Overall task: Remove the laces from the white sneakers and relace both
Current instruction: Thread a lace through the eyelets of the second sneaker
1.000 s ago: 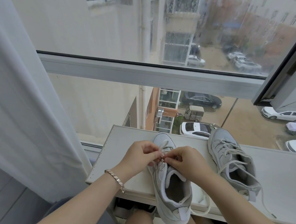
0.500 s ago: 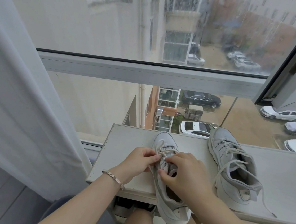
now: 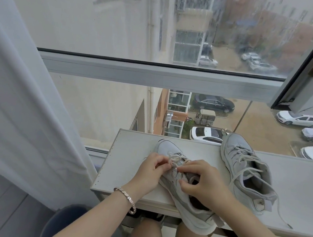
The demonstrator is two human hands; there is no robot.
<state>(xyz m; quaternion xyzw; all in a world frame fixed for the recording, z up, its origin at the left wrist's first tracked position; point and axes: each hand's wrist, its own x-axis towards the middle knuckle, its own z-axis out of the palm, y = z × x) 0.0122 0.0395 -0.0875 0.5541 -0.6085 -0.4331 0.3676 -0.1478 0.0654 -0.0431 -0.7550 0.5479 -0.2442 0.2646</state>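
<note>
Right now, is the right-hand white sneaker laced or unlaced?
Laced but untied: a white lace crisscrosses the right-hand white sneaker, one loose end trailing across the pale shelf.

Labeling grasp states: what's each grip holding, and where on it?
Left grip pinches the lace at its toe-end loop; right grip holds the same sneaker's upper beside the tongue.

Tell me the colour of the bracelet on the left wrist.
The bracelet is rose-gold, made of shiny metal links; the head view shows it best.
</note>
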